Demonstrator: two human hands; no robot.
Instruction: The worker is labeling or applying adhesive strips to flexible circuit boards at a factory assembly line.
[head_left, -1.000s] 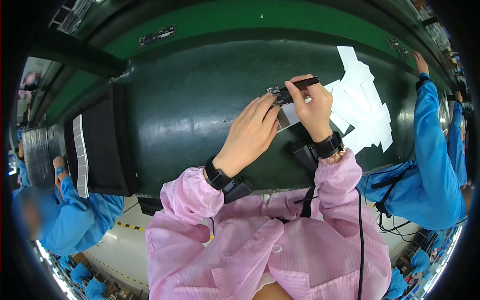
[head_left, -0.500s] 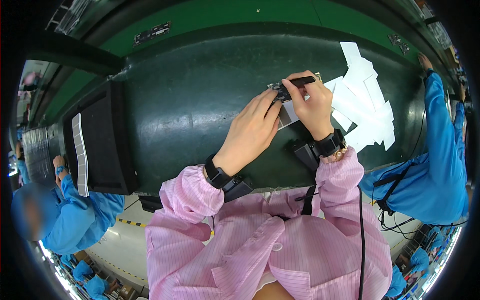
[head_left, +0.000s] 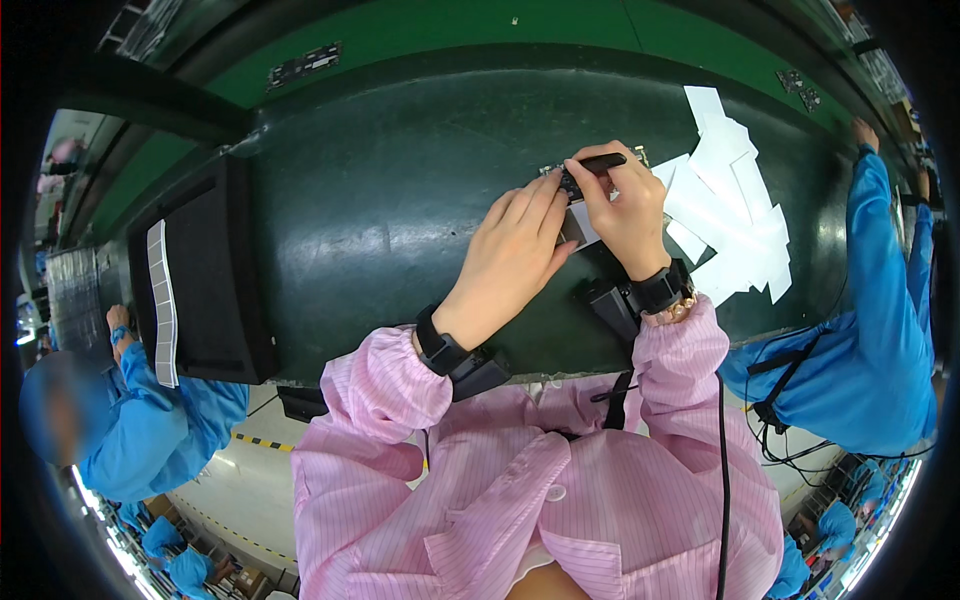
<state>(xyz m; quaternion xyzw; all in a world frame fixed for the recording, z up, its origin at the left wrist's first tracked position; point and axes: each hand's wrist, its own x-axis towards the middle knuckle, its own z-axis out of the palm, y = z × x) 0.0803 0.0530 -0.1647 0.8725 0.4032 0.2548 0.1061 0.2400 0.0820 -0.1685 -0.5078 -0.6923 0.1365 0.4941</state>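
Note:
A small dark circuit board (head_left: 570,187) lies under my hands at the far middle of the bench, mostly hidden by my fingers. My left hand (head_left: 512,245) reaches to it with its fingers stretched out and fingertips resting at the board's left edge. Its thumb lies by a sheet with grey patches (head_left: 577,232), which shows just in front of the board. In my right hand (head_left: 625,205) a black pen-shaped tool (head_left: 603,162) is pinched, its handle pointing up and right. The working tip is hidden behind the fingers.
White paper sheets (head_left: 740,195) lie in an overlapping pile right of my right hand. At left, a black tray (head_left: 212,290) carries a strip of grey labels (head_left: 161,300). More circuit boards (head_left: 304,66) lie on the green surface beyond the bench. Blue-clad people sit on both sides.
My left hand has shifted slightly to the right along the board, and its thumb now shows apart from the fingers. The right hand with the black tool has barely moved.

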